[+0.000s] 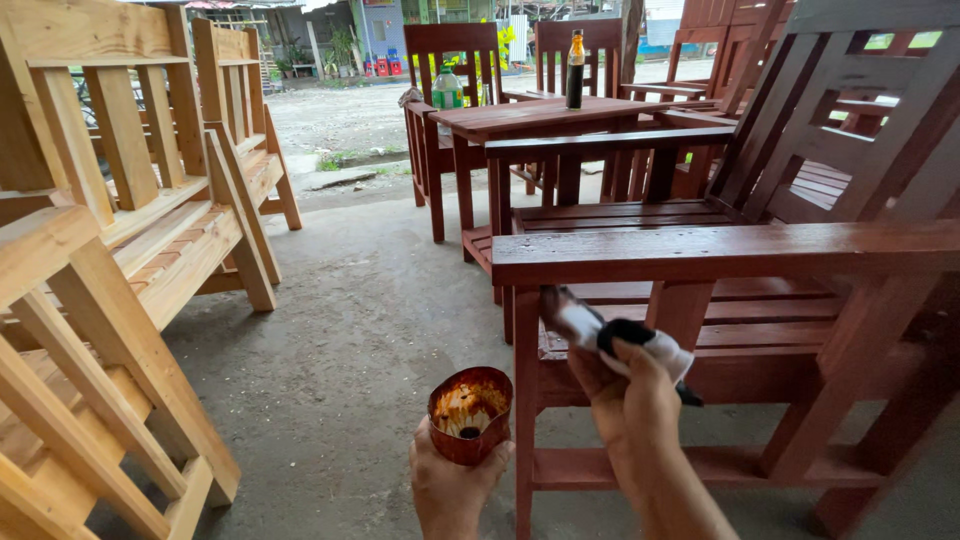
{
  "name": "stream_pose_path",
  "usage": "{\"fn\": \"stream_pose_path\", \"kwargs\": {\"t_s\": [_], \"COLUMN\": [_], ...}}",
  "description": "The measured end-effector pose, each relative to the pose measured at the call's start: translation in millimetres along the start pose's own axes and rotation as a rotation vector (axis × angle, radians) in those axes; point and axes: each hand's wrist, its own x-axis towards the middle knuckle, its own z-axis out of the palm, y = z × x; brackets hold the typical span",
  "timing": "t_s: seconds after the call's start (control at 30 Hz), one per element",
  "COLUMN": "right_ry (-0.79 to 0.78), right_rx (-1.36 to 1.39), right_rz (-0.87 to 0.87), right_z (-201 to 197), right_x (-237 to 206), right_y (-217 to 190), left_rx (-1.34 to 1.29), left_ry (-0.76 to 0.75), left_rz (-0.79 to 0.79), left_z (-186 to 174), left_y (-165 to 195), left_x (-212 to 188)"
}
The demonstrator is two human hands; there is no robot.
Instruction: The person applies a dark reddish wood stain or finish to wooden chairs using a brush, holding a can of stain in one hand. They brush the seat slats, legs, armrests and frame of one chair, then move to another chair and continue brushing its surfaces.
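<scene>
1. Head view: the right hand (628, 400) has its fingers (640, 362) closed around a brush (600, 332) wrapped in white cloth.
2. Its long axis runs up and left from the fingers; the dark tip lies just under the near armrest (720, 252) of a red-stained chair (800, 330), beside the front leg.
3. Left of it, the left hand (450, 485) cups a stain-smeared cup (470, 412) from below, fingers wrapped around it, just beside the brush hand.
4. Unstained wooden chairs (130, 230) stand well apart, far left.

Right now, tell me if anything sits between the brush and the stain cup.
Nothing visible does. The right hand holds the brush against the stained chair; the cup in the left hand is just beside it, with open air between.
</scene>
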Motion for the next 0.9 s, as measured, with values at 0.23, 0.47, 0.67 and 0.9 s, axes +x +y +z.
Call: {"fn": "stream_pose_path", "kwargs": {"t_s": [0.23,0.47,0.67,0.9], "right_ry": [0.141,-0.277,-0.44,-0.162], "right_rx": [-0.229,-0.415,-0.186,-0.007], "right_rz": [0.03,-0.29,-0.282,0.008], "right_z": [-53,-115,-138,-202], "right_x": [7,17,34,31], "right_y": [30,32,64,117], "left_rx": [-0.018,-0.019,-0.009,0.036], "left_ry": [-0.01,-0.015,0.0,0.044], "left_rz": [0.038,0.034,0.072,0.123], "left_z": [4,8,12,14], "left_y": [1,1,-12,-21], "left_x": [-4,-7,-4,0]}}
